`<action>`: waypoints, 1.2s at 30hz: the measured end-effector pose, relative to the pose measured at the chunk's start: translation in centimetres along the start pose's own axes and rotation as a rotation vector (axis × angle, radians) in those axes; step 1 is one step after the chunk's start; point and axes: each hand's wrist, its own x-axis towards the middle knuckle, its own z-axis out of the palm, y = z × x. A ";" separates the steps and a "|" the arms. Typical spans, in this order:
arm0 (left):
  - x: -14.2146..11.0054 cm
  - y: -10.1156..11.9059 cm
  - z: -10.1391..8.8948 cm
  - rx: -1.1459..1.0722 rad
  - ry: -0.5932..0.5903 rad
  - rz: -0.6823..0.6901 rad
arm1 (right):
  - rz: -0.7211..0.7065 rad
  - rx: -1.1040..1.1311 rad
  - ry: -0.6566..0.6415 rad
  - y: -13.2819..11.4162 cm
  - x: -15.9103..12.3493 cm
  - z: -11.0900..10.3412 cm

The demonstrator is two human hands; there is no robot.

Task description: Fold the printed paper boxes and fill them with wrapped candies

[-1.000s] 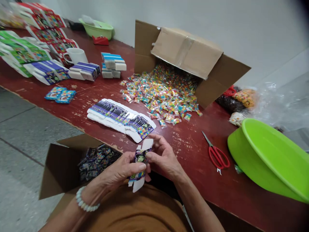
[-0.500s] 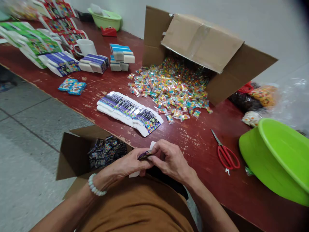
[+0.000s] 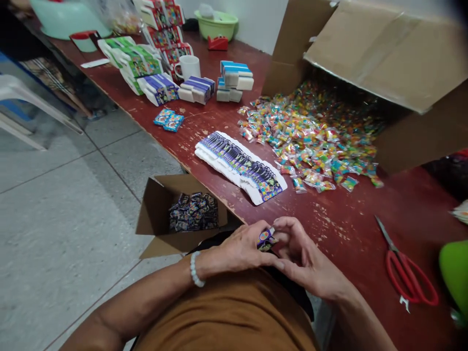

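Note:
At the table edge, close to my body, my left hand [image 3: 241, 246] is closed around a small purple printed carton [image 3: 265, 239], whose end faces my other hand. Curved beside that end is my right hand [image 3: 310, 261], with thumb and fingers apart. Its fingertips are at the carton's edge, and its palm side is partly hidden. Just beyond my hands lies an overlapping row of flat purple cartons [image 3: 237, 163]. Left of my hands, below the tabletop, an open cardboard box [image 3: 151, 207] holds many small dark packets [image 3: 193, 212].
Wrapped candies [image 3: 307, 131] spill from a large tipped carton [image 3: 365, 53]. Red-handled scissors [image 3: 409, 278] and a green basin [image 3: 455, 273] are at right. Bundled cartons [image 3: 197, 90], blue packets [image 3: 168, 120] and a white mug [image 3: 188, 67] stand farther back. A person's legs [image 3: 54, 80] show at left.
The view has swung left, so the table's contents appear farther right. My right fingers, earlier pinched at the carton, have spread apart. The carton's printed side now shows more.

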 end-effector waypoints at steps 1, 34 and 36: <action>0.0 -0.1 0.1 0.051 0.038 0.025 | -0.059 -0.061 0.127 0.3 0.0 0.2; -0.3 0.6 -0.5 -0.437 0.285 -0.067 | -0.045 0.225 0.523 1.4 4.1 0.7; -0.2 0.6 -0.5 -0.332 0.300 -0.027 | -0.028 0.322 0.497 1.3 4.3 0.5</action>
